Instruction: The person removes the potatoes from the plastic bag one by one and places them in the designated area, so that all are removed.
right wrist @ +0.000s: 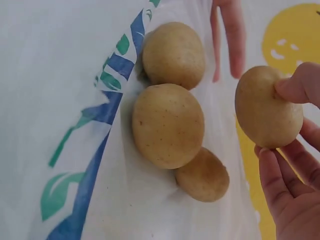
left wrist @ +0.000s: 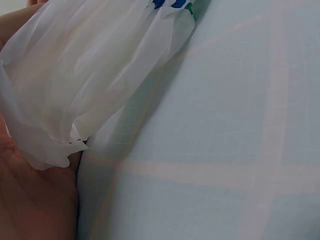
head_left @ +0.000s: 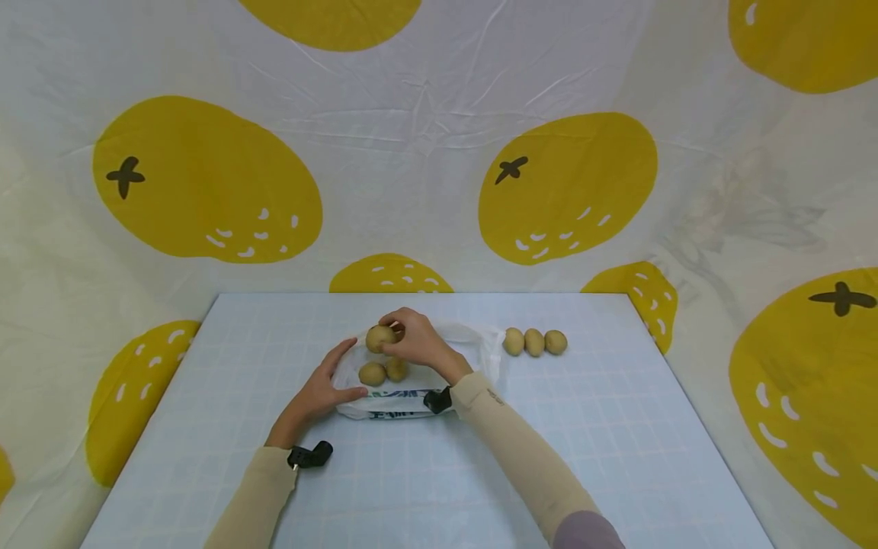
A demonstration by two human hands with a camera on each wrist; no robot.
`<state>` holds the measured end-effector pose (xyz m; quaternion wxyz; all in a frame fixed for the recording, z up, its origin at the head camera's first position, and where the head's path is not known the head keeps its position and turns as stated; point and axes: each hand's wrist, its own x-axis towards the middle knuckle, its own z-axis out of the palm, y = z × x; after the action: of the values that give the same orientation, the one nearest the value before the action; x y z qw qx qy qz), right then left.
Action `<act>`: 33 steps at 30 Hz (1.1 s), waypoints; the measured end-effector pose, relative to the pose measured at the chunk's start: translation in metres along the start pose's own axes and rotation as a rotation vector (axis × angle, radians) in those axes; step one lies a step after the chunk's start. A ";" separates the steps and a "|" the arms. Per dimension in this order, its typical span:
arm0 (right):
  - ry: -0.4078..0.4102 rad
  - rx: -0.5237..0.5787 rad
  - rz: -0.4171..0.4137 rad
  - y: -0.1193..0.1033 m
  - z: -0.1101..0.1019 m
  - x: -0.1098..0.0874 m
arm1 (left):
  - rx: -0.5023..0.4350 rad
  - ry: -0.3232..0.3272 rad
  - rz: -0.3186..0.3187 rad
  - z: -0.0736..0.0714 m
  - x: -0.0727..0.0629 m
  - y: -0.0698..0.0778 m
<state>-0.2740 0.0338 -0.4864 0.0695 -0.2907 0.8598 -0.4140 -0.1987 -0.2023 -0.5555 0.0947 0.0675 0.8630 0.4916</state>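
My right hand (head_left: 414, 339) pinches a potato (head_left: 379, 338) between thumb and fingertips, above the white plastic bag (head_left: 473, 343). The right wrist view shows the same held potato (right wrist: 267, 107) beside three others lying on the bag: an upper potato (right wrist: 175, 55), a middle potato (right wrist: 168, 126) and a lower potato (right wrist: 202, 175), touching in a row. At the bag's left end my left hand (head_left: 322, 389) touches the plastic, thumb and fingers spread apart and straight. In the left wrist view the bag (left wrist: 90, 75) drapes over the palm and hides most of the fingers.
Three more potatoes (head_left: 534, 342) sit in a row on the table to the right of the bag. A pale checked cloth covers the table (head_left: 590, 450). Behind it hangs a white curtain (head_left: 405, 183) printed with large yellow fruit.
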 end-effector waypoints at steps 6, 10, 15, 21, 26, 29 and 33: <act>0.025 0.031 0.001 0.000 -0.007 -0.009 | 0.002 0.006 -0.005 0.001 0.000 0.000; 0.038 0.060 0.028 0.002 -0.012 -0.016 | 0.007 0.010 0.000 0.002 0.000 0.000; 0.071 0.095 0.048 0.004 -0.020 -0.023 | 0.000 0.011 0.016 0.002 -0.001 0.001; 0.120 0.113 0.032 0.008 -0.029 -0.033 | 0.016 0.010 -0.003 0.001 -0.001 0.002; 0.182 0.127 -0.004 0.009 -0.038 -0.044 | 0.011 0.008 -0.004 0.002 -0.002 0.001; 0.223 0.140 -0.019 0.009 -0.045 -0.051 | 0.007 0.009 -0.009 0.002 -0.002 0.001; 0.277 0.147 -0.045 0.011 -0.051 -0.059 | 0.007 0.010 -0.012 0.002 -0.002 0.003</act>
<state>-0.2488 0.1064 -0.4690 -0.0381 -0.2440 0.8217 -0.5136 -0.1966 -0.1994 -0.5539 0.0929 0.0602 0.8656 0.4884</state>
